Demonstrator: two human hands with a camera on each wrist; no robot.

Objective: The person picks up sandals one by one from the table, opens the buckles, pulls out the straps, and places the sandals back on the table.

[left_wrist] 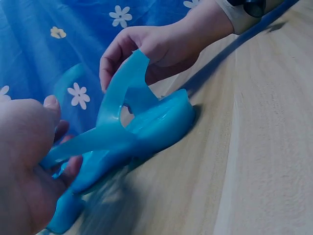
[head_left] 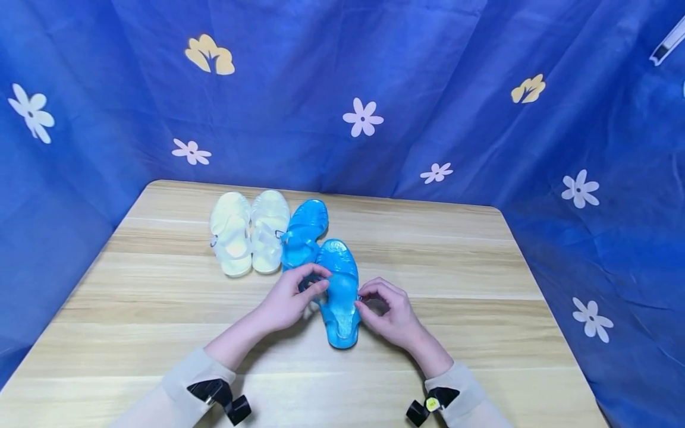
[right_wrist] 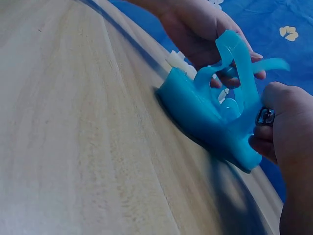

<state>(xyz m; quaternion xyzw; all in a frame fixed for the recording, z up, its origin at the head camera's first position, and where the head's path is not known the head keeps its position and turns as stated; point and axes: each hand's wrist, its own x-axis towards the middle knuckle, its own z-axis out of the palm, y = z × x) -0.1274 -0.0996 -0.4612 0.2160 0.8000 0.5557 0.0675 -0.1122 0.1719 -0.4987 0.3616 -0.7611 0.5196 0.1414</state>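
A blue jelly sandal lies between both hands, its open toe part away from me and its heel nearest. My left hand is at its left edge, the ankle strap between thumb and fingers. On the other side my right hand pinches the sandal's side at the small metal buckle. The heel piece stands up from the sole. A second blue sandal lies just behind, partly covered by the first one and my left hand.
To the left, two whitish clear sandals lie side by side, touching the second blue one. All are on a wood-grain table. A blue flowered curtain surrounds its back and sides.
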